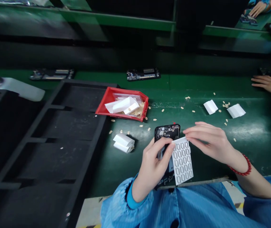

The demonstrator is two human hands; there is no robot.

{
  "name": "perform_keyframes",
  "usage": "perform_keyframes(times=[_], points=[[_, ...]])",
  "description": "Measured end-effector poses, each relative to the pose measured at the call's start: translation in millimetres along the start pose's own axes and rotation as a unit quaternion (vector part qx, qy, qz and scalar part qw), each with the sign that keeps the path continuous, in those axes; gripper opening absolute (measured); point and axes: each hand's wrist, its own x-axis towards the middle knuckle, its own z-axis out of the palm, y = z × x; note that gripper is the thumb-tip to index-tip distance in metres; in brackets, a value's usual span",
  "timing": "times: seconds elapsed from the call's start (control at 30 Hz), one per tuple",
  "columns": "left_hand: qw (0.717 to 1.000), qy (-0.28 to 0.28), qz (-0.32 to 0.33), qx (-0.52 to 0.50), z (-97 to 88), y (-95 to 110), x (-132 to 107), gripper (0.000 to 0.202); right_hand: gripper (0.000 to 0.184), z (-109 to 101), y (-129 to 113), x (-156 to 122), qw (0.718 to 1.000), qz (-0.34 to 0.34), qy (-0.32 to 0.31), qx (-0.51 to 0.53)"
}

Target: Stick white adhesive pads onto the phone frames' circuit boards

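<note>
Between my hands is a white sheet of small grey stickers (182,161), its top edge folded back. My left hand (155,163) pinches the sheet's upper left corner between thumb and fingers. At its upper right corner, my right hand (207,142) has thumb and fingertips closed on the edge. Beneath the sheet and my left hand lies an opened phone (167,131) with its circuit parts showing; its middle is partly hidden. A folded piece of white paper (124,143) rests on the green bench left of my left hand.
A red bin (144,110) holds white paper and tan scraps. Black compartment trays (61,126) stand at left. Two opened phones (143,74) (52,74) lie along the back. Folded papers (236,110) and scattered tan tabs (193,111) lie right. A co-worker's hand (269,84) reaches in.
</note>
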Motion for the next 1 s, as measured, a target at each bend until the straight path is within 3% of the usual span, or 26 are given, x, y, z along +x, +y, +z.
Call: perform_keyframes(times=[0.13, 0.43, 0.53, 0.7, 0.83, 1.0], points=[[1.0, 0.012, -0.016, -0.008, 1.3, -2, 1, 0.011, 0.021, 4, 6, -6, 0.993, -0.092, -0.005, -0.073], [0.997, 0.007, -0.08, -0.015, 7.3, -15, 9, 0.016, 0.012, -7, -7, -2, 0.996, 0.034, -0.003, 0.086], [0.993, 0.003, -0.107, -0.051, -0.4, -20, 15, 0.03, 0.011, -9, -10, 10, 0.991, 0.077, -0.018, 0.11], [0.995, -0.002, -0.076, -0.061, -23.6, -9, 7, 0.037, 0.011, 4, -13, 43, 0.993, 0.024, -0.065, 0.091], [0.993, -0.038, -0.049, -0.102, -25.9, 4, -9, 0.046, 0.014, 21, -17, 63, 0.991, -0.021, -0.069, 0.111], [0.986, -0.044, -0.054, -0.151, -20.2, 3, -20, 0.052, 0.02, 28, -19, 63, 0.984, 0.029, -0.017, 0.176]])
